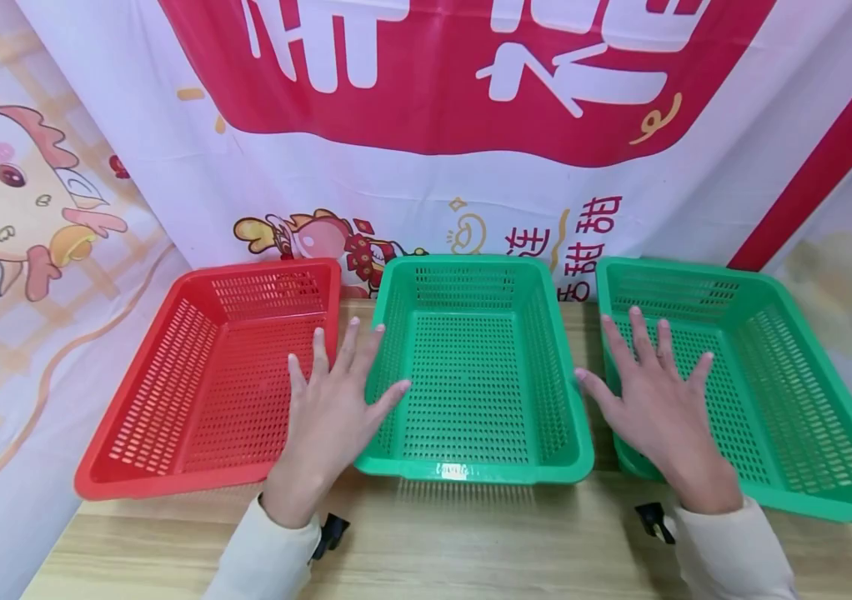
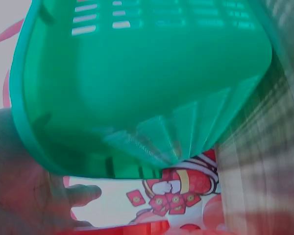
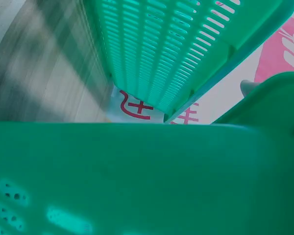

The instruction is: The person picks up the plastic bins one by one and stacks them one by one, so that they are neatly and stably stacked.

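Three plastic baskets with perforated walls stand in a row in the head view: a red basket (image 1: 88, 482) at left, a green basket (image 1: 471, 473) in the middle, and another green basket (image 1: 831, 510) at right. My left hand (image 1: 332, 408) hovers with fingers spread over the gap between the red and middle baskets, holding nothing. Over the left side of the right basket, my right hand (image 1: 659, 404) is spread too, its thumb by the middle basket's rim. In the left wrist view, the left hand (image 2: 19, 181) is beside the green basket wall (image 2: 137, 88).
The baskets stand on a light wooden table (image 1: 486, 550). Behind them hangs a white and red printed cloth (image 1: 411, 192), and a patterned cloth (image 1: 43, 333) covers the left side. A black clip (image 1: 331, 533) sits by the left sleeve, another (image 1: 654, 521) by the right sleeve.
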Demonstrator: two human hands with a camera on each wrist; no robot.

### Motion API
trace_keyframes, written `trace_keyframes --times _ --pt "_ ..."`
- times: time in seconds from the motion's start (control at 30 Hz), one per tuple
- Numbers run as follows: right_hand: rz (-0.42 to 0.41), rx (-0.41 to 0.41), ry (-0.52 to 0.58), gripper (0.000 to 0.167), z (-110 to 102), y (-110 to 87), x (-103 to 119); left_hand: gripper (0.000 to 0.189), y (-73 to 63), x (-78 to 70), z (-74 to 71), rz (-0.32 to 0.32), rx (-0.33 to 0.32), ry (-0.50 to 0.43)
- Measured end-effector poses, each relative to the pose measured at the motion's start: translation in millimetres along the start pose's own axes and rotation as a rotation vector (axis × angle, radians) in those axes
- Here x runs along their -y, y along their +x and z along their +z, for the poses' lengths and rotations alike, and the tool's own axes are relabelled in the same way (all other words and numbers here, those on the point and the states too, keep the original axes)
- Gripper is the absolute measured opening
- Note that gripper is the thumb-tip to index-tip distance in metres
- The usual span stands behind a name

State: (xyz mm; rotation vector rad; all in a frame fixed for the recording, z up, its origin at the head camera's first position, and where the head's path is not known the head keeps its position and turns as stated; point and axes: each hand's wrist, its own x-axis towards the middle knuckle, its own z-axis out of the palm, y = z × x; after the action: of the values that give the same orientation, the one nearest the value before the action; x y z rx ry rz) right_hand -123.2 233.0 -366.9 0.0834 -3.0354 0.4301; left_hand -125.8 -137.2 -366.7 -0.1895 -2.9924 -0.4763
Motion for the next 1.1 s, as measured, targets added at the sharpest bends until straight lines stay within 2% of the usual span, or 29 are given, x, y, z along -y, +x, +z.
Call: trace_keyframes --times 0.23,0.57,0.77,0.9,1.1 --pt "0.003 -0.004 -0.011 0.088 -3.7 -5.9 -7.0 0.088 -2.6 -15.5 3.2 0.009 -0.007 0.013" --pt "-0.002 -0.061 0.017 0.085 -7.2 -14.3 -25.4 0.082 -5.5 -45.8 13.2 0.098 -0.040 0.008" --pt "0.020 -0.106 0.029 0.084 -11.9 -20.1 -39.2 0.079 -6.2 -67.6 20.4 0.157 0.007 0.009" --pt "0.030 -0.121 0.022 0.084 -16.6 -24.4 -49.3 0.079 -6.0 -81.7 24.1 0.189 0.032 -0.026" --pt "0.035 -0.147 0.013 0.082 -21.6 -31.0 -68.1 0.077 -3.6 -104.7 29.4 0.256 0.032 -0.084"
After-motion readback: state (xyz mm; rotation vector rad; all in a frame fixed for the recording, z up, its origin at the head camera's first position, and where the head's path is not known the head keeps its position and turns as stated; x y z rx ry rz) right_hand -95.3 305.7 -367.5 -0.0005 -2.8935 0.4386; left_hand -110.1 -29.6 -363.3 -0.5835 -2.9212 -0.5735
